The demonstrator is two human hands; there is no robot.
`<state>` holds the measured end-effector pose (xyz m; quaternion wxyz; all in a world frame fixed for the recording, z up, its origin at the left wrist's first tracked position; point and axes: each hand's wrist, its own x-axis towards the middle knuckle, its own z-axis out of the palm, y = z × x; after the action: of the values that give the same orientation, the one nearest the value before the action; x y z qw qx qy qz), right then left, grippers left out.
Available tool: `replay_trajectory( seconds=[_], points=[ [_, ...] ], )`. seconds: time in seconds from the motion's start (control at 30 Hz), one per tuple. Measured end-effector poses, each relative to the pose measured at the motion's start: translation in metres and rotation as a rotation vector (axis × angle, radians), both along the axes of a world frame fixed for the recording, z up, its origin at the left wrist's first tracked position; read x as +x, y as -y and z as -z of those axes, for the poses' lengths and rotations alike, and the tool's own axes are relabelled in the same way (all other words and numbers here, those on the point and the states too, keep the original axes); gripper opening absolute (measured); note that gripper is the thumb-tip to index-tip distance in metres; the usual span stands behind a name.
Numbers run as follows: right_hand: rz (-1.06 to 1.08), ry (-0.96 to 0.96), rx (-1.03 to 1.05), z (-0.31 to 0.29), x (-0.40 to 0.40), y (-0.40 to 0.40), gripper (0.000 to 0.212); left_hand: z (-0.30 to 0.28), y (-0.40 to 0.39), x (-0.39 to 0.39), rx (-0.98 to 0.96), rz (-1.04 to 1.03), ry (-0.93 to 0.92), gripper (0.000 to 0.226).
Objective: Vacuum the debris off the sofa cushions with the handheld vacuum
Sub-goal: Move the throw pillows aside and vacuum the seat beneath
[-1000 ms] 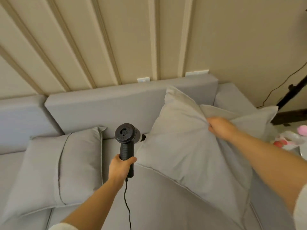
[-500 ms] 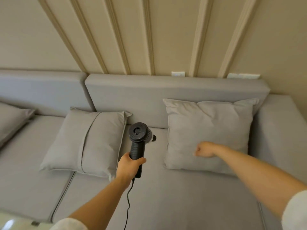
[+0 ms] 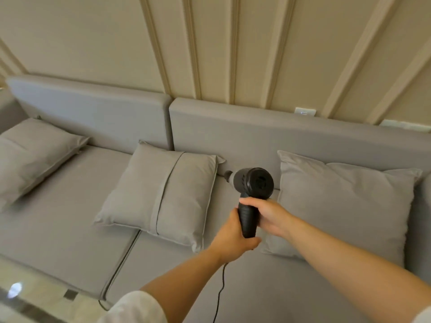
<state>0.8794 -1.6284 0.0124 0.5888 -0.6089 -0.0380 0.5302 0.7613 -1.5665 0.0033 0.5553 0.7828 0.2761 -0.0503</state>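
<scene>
The handheld vacuum (image 3: 250,197) is held in the air above the grey sofa (image 3: 268,138), between the middle pillow (image 3: 163,194) and the right pillow (image 3: 345,210). Both hands grasp its black ribbed handle: the left hand (image 3: 233,238) is wrapped around the lower part of the handle from the left side, and the right hand (image 3: 268,215) is wrapped around the upper part from the right side, just below the motor housing. The round black housing faces the camera; the narrow nozzle (image 3: 228,175) projects to the left and away, toward the junction of the seat and the backrest, just beside the upper right corner of the middle pillow. Whether the nozzle touches the fabric cannot be determined. A thin black cord (image 3: 220,292) hangs from the base of the handle and runs down across the seat cushion (image 3: 268,287) to the lower frame edge. The middle pillow leans against the backrest and straddles the seam between two seat cushions; a piped seam runs down its face. The right pillow stands propped against the backrest. A third pillow (image 3: 32,157) lies at the far left of the sofa. White sleeves (image 3: 137,308) cover the upper forearms. A panelled beige wall (image 3: 210,43) rises behind the sofa, with a white wall plate (image 3: 305,111) just above the backrest.
</scene>
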Motion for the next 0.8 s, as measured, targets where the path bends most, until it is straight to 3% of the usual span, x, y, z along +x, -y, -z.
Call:
replay_trajectory(
  seconds=[0.07, 0.17, 0.23, 0.4, 0.67, 0.8],
  points=[
    [0.066, 0.023, -0.06, 0.001, -0.005, -0.023, 0.007, 0.002, -0.026, -0.012, 0.027, 0.118, 0.012, 0.074],
    [0.197, 0.114, -0.217, 0.018, -0.017, -0.06, 0.008, 0.018, -0.096, -0.045, 0.184, 0.33, -0.165, 0.059],
    [0.338, 0.124, -0.265, 0.031, -0.025, -0.075, 0.01, 0.029, -0.148, -0.069, 0.213, 0.354, -0.278, 0.048],
    [0.491, 0.147, -0.346, 0.047, -0.043, -0.083, 0.033, 0.053, -0.248, -0.097, 0.283, 0.223, -0.498, 0.036],
    [0.413, 0.222, -0.291, 0.052, -0.041, -0.106, 0.015, 0.103, -0.268, -0.064, 0.08, -0.054, -0.471, 0.036],
    [0.382, 0.28, -0.302, 0.073, -0.036, -0.123, 0.013, 0.145, -0.309, -0.044, 0.221, -0.156, -0.528, 0.048]
  ],
)
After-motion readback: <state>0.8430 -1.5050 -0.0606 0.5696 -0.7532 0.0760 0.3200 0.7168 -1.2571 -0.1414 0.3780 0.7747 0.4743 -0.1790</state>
